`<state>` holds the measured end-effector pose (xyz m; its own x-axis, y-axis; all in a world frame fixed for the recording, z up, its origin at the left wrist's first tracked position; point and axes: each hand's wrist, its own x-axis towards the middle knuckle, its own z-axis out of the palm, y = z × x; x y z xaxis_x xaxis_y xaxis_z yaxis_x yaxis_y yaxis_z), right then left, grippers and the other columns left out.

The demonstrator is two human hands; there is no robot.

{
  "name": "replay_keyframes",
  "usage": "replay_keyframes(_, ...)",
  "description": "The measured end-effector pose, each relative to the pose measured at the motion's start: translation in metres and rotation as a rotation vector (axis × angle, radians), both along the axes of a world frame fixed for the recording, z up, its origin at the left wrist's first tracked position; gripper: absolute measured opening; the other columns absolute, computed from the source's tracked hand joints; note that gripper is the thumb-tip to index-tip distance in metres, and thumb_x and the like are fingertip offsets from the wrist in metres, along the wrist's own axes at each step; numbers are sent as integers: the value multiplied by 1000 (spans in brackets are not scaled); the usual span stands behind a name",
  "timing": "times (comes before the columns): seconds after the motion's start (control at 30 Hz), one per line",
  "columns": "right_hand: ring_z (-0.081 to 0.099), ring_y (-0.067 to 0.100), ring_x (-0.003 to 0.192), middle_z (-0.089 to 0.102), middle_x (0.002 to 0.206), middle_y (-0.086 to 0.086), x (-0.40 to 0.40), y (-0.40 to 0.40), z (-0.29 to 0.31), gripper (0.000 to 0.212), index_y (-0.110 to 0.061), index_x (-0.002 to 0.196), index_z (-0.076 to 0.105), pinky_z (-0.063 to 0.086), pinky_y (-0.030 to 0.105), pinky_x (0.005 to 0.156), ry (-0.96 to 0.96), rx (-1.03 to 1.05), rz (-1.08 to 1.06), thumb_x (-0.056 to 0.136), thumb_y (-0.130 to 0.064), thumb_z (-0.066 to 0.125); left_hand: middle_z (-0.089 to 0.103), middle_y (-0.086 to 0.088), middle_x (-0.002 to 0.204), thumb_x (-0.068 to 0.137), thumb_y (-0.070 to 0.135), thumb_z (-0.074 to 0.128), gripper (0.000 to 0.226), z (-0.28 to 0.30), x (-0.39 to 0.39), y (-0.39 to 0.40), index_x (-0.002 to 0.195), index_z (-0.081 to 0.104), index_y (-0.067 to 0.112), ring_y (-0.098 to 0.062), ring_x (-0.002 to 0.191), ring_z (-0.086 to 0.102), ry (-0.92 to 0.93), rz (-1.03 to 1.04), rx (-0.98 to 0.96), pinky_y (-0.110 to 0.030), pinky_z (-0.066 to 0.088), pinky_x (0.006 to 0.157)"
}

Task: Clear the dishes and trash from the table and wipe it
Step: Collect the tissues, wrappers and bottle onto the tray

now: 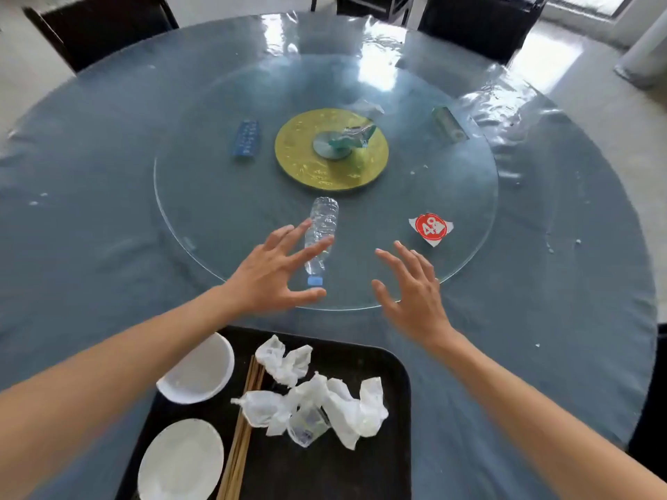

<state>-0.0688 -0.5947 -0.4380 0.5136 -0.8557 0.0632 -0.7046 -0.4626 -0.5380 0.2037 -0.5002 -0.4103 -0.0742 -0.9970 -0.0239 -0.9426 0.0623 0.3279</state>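
Note:
An empty clear plastic bottle (322,225) with a blue cap lies on the glass turntable (216,211). My left hand (274,268) hovers over its lower half, fingers spread and holding nothing. My right hand (411,294) is spread open above the turntable's near edge, to the right of the bottle. A red and white wrapper (431,228) lies beyond my right hand. Nearest me, a black tray (361,470) holds a white bowl (200,369), a white plate (180,460), wooden chopsticks (242,434) and crumpled white tissues (314,395).
On the turntable lie a blue packet (246,140), a green packet (449,124) and crumpled clear plastic (355,133) over the gold centre disc (306,164). The round table (90,211) has a blue-grey cover with white crumbs. Dark chairs (104,27) stand at the far side.

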Motion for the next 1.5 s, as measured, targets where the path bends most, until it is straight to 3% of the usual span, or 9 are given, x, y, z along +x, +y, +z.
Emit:
replay_keyframes(0.13, 29, 35, 149, 34, 165, 3, 30, -91, 19, 56, -34, 151, 49, 31, 52, 118, -14, -42, 40, 97, -43, 63, 5, 4, 171, 82, 79, 45, 89, 32, 40, -87, 158, 8, 52, -24, 155, 5, -9, 146, -28, -51, 28, 121)
replay_keyframes(0.3, 22, 36, 152, 25, 168, 6, 74, -193, 30, 65, -37, 154, 40, 30, 50, 118, 13, -34, 27, 96, -41, 67, 3, 4, 171, 91, 52, 65, 89, 40, 87, -182, 160, 10, 44, -26, 157, 3, 18, 264, -16, -50, 19, 124)
replay_keyframes(0.47, 23, 38, 152, 21, 169, 11, 116, -283, 4, 70, -36, 156, 34, 26, 52, 121, 16, 66, -65, 95, -42, 67, 3, 5, 171, 90, 48, 67, 93, 1, 126, -267, 161, 7, 40, -24, 157, 3, -40, 274, 46, -51, 22, 124)
replay_keyframes(0.73, 22, 34, 153, 20, 170, 9, 185, -430, -52, 60, -27, 159, 31, 24, 44, 122, 157, -47, -24, 103, -23, 51, -5, 10, 171, 86, 60, 67, 105, -83, 124, -403, 161, -3, 41, -20, 158, -4, 34, 151, 43, -52, 14, 124)
replay_keyframes(0.9, 24, 32, 153, 22, 170, 6, 228, -501, -93, 57, -29, 160, 30, 27, 44, 121, 107, -108, -84, 106, -22, 46, -10, 14, 169, 98, 55, 53, 82, -126, 106, -463, 159, -1, 47, -19, 157, -10, 30, 60, 19, -52, 15, 124)
replay_keyframes(1.07, 16, 25, 158, 19, 172, 0, 243, -540, -126, 54, -36, 161, 27, 19, 41, 125, 179, -149, -27, 109, -33, 39, -10, 15, 169, 105, 56, 28, 59, -160, 113, -474, 157, 1, 52, -18, 157, -13, -29, 8, -11, -43, 1, 128)
replay_keyframes(1.27, 63, 37, 117, 71, 128, 11, 245, -538, -135, 34, -23, 121, 75, 50, 40, 95, 113, -294, -148, 104, -34, 48, -8, 16, 169, 106, 55, 23, 56, -166, 113, -472, 158, 2, 51, -15, 157, -11, -60, 27, -23, -40, -1, 128)
replay_keyframes(1.37, 66, 40, 98, 74, 107, 15, 249, -535, -135, 31, -15, 97, 76, 44, 36, 73, 262, -383, -134, 102, -21, 46, -8, 15, 169, 106, 53, 23, 56, -164, 111, -470, 158, 2, 50, -17, 157, -12, -61, 13, 36, -42, -2, 128)
replay_keyframes(1.5, 70, 41, 100, 73, 106, 20, 255, -520, -112, 24, -7, 106, 76, 52, 38, 76, 500, -415, -22, 97, -6, 54, -8, 16, 169, 108, 49, 28, 56, -151, 102, -450, 158, 2, 51, -19, 157, -11, -53, -22, 97, -45, 0, 128)
